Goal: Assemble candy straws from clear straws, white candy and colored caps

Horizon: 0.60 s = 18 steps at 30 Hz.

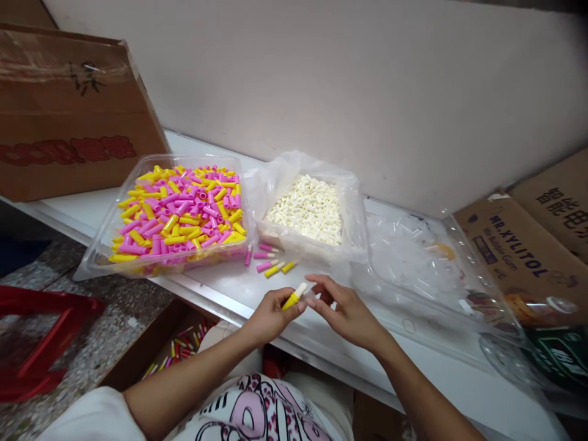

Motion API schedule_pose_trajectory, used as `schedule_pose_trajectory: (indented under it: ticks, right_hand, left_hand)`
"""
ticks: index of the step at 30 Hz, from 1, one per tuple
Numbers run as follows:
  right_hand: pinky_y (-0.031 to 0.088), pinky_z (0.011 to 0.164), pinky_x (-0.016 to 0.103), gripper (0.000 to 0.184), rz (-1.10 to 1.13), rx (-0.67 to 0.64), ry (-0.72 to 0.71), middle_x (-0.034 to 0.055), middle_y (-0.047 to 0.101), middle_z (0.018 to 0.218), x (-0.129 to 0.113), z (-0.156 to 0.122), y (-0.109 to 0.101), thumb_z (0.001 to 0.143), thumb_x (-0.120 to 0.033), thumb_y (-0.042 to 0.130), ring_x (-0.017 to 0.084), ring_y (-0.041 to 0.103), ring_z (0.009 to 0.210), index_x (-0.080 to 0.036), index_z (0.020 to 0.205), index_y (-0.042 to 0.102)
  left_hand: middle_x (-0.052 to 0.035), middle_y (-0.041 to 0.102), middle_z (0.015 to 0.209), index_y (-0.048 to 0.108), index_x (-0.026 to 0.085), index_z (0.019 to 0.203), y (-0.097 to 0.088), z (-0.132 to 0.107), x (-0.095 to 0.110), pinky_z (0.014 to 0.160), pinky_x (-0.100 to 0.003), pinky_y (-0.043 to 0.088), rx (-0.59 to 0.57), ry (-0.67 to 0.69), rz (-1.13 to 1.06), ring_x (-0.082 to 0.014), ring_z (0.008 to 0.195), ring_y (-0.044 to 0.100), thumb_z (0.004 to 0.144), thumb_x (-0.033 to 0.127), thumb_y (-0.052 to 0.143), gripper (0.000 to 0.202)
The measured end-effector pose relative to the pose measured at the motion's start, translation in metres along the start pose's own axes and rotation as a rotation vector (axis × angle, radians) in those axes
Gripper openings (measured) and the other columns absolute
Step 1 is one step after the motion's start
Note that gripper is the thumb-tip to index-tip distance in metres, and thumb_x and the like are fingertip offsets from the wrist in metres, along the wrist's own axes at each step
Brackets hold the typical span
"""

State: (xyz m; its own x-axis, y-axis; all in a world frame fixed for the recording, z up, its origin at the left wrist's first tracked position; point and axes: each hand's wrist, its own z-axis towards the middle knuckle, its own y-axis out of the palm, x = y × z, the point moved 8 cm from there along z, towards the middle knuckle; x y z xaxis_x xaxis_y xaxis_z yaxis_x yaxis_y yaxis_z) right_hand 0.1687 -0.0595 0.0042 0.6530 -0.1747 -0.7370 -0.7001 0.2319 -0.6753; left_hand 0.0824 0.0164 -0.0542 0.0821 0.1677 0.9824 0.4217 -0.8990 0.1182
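Observation:
Between its thumb and fingers, my left hand point(275, 313) pinches a yellow plastic tube point(291, 301) with a white tip point(301, 289) standing out of its upper end. My right hand point(342, 309) is close beside that tip, thumb and forefinger apart. A small pale, see-through patch shows between the two hands; I cannot make out what it is. Just beyond the hands, several pink tubes point(264, 266) and yellow tubes point(274, 269) lie loose on the white table point(220, 288), some with white tips in them.
A clear tub point(87, 260) of pink and yellow tubes stands left, beside a bag-lined container point(356, 236) of white plugs. Right are a clear plastic tray point(413, 269) and cartons point(505, 245). A cardboard box point(68, 116) stands far left. Below are a red stool point(37, 343) and an open box point(138, 346) holding tubes.

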Motion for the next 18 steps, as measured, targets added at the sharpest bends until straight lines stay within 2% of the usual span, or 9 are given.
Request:
schedule_pose_trajectory:
  ticks: [2, 4, 8, 12, 18]
  right_hand:
    - [0.046, 0.067, 0.026, 0.026, 0.027, 0.006, -0.046, 0.0036, 0.066, 0.087, -0.002, 0.002, -0.001, 0.091, -0.04, 0.046, 0.014, 0.06, 0.075, -0.021, 0.105, 0.059]
    - [0.047, 0.065, 0.027, 0.025, 0.086, 0.046, -0.003, 0.0027, 0.064, 0.08, 0.004, 0.003, -0.005, 0.09, -0.042, 0.048, 0.014, 0.059, 0.071, -0.021, 0.096, 0.061]
    - [0.049, 0.06, 0.027, 0.029, 0.304, 0.183, 0.133, -0.0008, 0.059, 0.069, 0.02, 0.001, -0.012, 0.084, -0.046, 0.057, 0.013, 0.058, 0.063, -0.02, 0.097, 0.059]
    - [0.049, 0.062, 0.028, 0.028, 0.341, 0.215, 0.109, -0.0003, 0.06, 0.07, 0.016, 0.002, -0.013, 0.083, -0.046, 0.058, 0.015, 0.06, 0.066, -0.02, 0.096, 0.06]
    - [0.047, 0.061, 0.026, 0.025, 0.285, 0.203, 0.059, -0.0004, 0.06, 0.07, 0.005, 0.001, -0.012, 0.086, -0.043, 0.056, 0.014, 0.059, 0.066, -0.021, 0.098, 0.059]
  left_hand:
    - [0.0055, 0.036, 0.061, 0.056, 0.014, 0.075, 0.001, -0.002, 0.003, 0.054, -0.023, 0.026, -0.077, -0.005, 0.058, -0.0083, 0.058, 0.032, 0.076, 0.056, 0.059, 0.042]
    - [0.0054, 0.035, 0.062, 0.057, 0.015, 0.083, -0.002, -0.006, 0.005, 0.054, -0.022, 0.026, -0.109, -0.017, 0.113, -0.009, 0.059, 0.032, 0.081, 0.054, 0.053, 0.04]
    - [0.0044, 0.037, 0.064, 0.056, 0.015, 0.089, -0.011, -0.011, 0.009, 0.053, -0.022, 0.028, -0.185, -0.072, 0.268, -0.0101, 0.06, 0.034, 0.087, 0.05, 0.044, 0.037]
    - [0.0042, 0.039, 0.066, 0.056, 0.016, 0.093, -0.012, -0.015, 0.021, 0.052, -0.021, 0.029, -0.332, -0.067, 0.331, -0.0093, 0.059, 0.034, 0.088, 0.052, 0.042, 0.039]
    - [0.0077, 0.031, 0.061, 0.054, 0.016, 0.106, -0.017, -0.017, 0.03, 0.045, -0.019, 0.025, -0.435, -0.126, 0.256, -0.0065, 0.05, 0.03, 0.085, 0.056, 0.047, 0.046]
